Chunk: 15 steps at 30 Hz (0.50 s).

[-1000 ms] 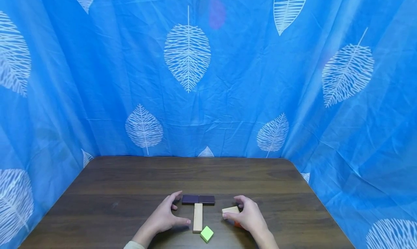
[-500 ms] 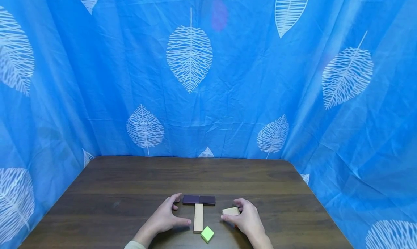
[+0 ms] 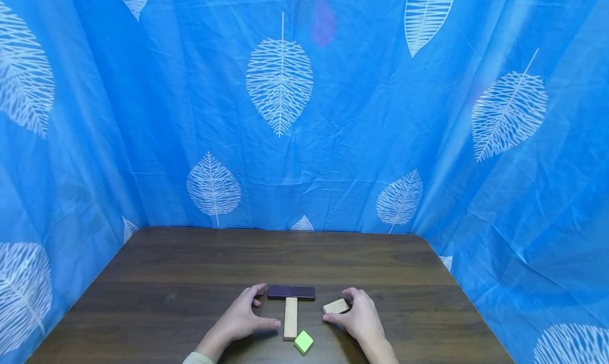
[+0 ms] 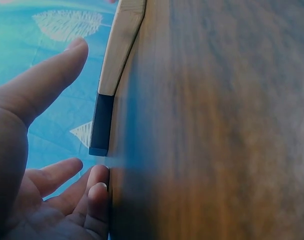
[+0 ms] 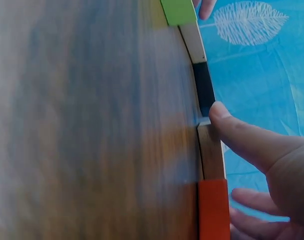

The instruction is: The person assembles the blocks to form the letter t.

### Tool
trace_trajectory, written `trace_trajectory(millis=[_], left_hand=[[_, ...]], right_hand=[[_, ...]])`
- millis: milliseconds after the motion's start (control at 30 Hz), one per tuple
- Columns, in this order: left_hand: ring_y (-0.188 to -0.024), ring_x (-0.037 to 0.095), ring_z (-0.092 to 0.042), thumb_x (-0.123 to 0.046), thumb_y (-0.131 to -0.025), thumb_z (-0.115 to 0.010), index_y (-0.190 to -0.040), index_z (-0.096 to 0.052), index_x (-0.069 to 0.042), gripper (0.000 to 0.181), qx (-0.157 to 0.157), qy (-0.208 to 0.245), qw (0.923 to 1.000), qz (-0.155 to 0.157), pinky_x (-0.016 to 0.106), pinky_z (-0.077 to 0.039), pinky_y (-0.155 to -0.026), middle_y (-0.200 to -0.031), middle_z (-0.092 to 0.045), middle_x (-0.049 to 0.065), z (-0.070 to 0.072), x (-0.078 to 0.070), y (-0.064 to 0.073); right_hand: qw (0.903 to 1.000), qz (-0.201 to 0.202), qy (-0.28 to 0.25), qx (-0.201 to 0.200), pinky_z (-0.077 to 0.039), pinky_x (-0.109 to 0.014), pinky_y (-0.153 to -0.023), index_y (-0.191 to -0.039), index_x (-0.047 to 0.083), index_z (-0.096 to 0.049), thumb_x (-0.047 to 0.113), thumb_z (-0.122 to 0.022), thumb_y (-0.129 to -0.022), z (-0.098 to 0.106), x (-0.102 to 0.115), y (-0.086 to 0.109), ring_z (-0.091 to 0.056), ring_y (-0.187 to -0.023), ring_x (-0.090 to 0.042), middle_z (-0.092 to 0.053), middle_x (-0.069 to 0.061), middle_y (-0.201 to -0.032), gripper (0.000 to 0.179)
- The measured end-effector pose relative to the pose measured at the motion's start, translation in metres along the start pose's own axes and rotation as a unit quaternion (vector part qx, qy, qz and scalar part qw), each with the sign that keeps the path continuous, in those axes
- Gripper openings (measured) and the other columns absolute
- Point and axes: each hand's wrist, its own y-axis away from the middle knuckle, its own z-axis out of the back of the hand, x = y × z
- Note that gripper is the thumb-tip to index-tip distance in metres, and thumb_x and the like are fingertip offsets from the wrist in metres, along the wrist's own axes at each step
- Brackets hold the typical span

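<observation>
In the head view two dark purple blocks lie end to end. A long pale wooden block runs from them toward the person, forming a T. At its near end sits a light green block, turned like a diamond. My right hand pinches a shorter pale wooden block at the table, thumb on its near side. In the right wrist view an orange block lies beside that block; the hand hides it from the head view. My left hand rests left of the T, fingers spread, holding nothing.
The brown wooden table has rounded far corners. Behind and beside it hangs a blue curtain with white leaf prints.
The short pale block in my right hand has turned slightly, and its right end now points farther away. The orange block has gone out of sight under that hand. My left hand stays still.
</observation>
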Motion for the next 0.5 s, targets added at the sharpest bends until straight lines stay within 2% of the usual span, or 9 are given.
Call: trace_trajectory(millis=[100,200,500], left_hand=[[-0.108,0.028,-0.054,-0.036,-0.067,-0.095,-0.143,-0.048,0.000,0.096,0.005,0.006,1.0000,0.000,0.042,-0.049,-0.079,-0.132,-0.054,0.012,-0.0001,0.0001,0.0006],[-0.109,0.029,-0.054,-0.036,-0.068,-0.095,-0.143,-0.048,0.000,0.095,0.007,0.009,0.9999,0.000,0.041,-0.049,-0.078,-0.133,-0.054,0.012,0.0003,0.0000,0.0012],[-0.108,0.028,-0.054,-0.036,-0.068,-0.094,-0.142,-0.049,0.000,0.094,0.000,0.007,0.9999,-0.009,0.040,-0.049,-0.077,-0.133,-0.054,0.012,-0.0007,0.0010,0.0016]], right_hand=[[0.9994,-0.025,0.023,0.011,-0.050,-0.041,-0.072,-0.097,0.000,-0.069,0.041,-0.097,-0.059,0.0025,-0.0006,-0.0007,-0.057,-0.078,-0.019,-0.064,-0.003,-0.086,0.063],[0.9989,-0.035,0.018,0.024,-0.049,-0.037,-0.066,-0.094,0.000,-0.070,0.042,-0.096,-0.061,0.0039,-0.0013,-0.0016,-0.054,-0.072,-0.015,-0.063,0.000,-0.080,0.059],[0.9995,-0.013,-0.003,0.029,-0.051,-0.037,-0.071,-0.103,0.000,-0.074,0.034,-0.097,-0.061,0.0031,-0.0042,-0.0073,-0.060,-0.080,-0.017,-0.068,-0.002,-0.088,0.059]])
